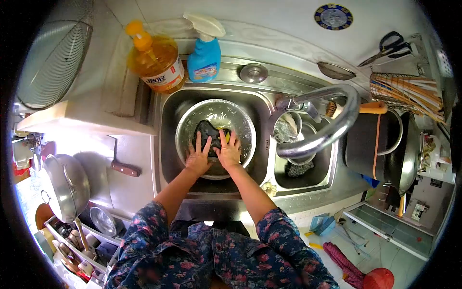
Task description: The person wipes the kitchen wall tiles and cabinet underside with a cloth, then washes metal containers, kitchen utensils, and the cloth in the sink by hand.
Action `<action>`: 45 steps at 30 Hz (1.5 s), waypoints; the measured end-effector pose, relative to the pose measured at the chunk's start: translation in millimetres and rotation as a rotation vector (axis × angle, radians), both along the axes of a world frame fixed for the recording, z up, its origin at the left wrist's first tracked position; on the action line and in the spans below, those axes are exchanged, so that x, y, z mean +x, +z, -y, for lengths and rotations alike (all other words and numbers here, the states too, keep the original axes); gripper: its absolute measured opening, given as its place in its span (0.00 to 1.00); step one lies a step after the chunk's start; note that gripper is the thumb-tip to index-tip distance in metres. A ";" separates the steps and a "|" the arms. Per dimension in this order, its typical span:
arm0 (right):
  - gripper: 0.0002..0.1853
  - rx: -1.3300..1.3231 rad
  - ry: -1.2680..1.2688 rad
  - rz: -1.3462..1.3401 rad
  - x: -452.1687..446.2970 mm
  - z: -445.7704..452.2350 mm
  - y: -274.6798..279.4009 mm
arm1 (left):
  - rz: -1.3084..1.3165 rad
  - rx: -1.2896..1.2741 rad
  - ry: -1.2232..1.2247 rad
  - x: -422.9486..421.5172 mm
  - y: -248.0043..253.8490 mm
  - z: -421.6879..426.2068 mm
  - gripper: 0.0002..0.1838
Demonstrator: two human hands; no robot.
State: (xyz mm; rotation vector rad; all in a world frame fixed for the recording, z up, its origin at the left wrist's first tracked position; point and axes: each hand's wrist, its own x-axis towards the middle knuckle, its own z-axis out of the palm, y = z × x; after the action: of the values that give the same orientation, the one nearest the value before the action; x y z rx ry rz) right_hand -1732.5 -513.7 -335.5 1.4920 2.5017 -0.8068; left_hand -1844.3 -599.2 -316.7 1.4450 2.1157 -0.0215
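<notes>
A round metal basin [247, 123] sits in the larger bowl of the steel sink [262, 173]. Inside it lies a dark, wet-looking piece [206, 128] with a yellow patch near its right side; it may be cloth or a glove, but I cannot tell its kind. My left hand [198, 158] rests on its near left part, fingers spread. Just to the right, my right hand [228, 151] presses on the piece with its fingers stretched out and apart. Neither hand is closed around it. The hands partly hide the piece's near edge.
A curved faucet [332, 130] reaches over the smaller bowl, where metal containers [288, 129] and a dark scrubber [299, 168] sit. Behind the sink stand an orange pump bottle [161, 65] and a blue spray bottle [204, 60]. A knife [126, 168] lies at left.
</notes>
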 end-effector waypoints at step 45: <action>0.18 0.700 0.123 -0.684 -99.3 -51.2 245.8 | 2.133 0.530 0.857 -70.2 172.2 -33.5 0.19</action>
State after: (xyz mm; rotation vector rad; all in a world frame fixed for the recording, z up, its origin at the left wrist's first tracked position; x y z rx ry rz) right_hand -1831.8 -462.5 -89.7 1.3319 3.6296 -0.4842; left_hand -1914.5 -565.7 -144.5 0.0144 0.5564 1.6039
